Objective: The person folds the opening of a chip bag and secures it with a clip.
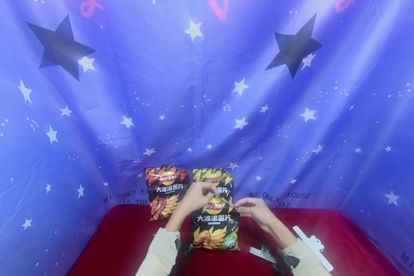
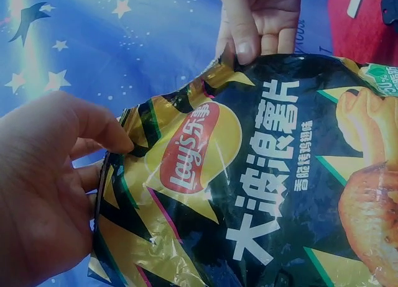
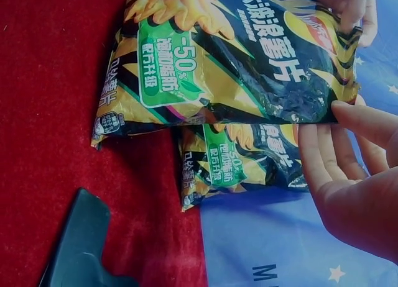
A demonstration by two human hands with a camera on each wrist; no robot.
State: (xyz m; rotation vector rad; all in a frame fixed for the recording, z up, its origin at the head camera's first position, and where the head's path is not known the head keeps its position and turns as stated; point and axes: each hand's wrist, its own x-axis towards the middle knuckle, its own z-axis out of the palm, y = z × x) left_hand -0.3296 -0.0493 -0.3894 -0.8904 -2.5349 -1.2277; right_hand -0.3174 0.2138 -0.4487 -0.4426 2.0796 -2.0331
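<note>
A black and gold bag of Lay's potato chips (image 1: 214, 226) hangs upright between both hands, its printed front facing me. My left hand (image 1: 199, 197) pinches the top edge at one side, thumb in front, as the left wrist view shows on the bag (image 2: 205, 175). At the other top corner my right hand (image 1: 255, 211) pinches the edge between thumb and fingers; this right hand (image 3: 354, 187) shows closely in its own wrist view. Directly behind stands a matching chip bag (image 1: 212, 174), partly hidden by the held one. The right wrist view shows this rear bag's lower part (image 3: 217, 169).
To the left, a red and black chip bag (image 1: 165, 191) leans upright near the blue star-printed curtain (image 1: 193, 96). A white clip (image 1: 314, 245) lies on the red cloth (image 1: 124, 237) at right. Another pale, flat piece (image 1: 262, 253) lies by my right wrist, partly covered.
</note>
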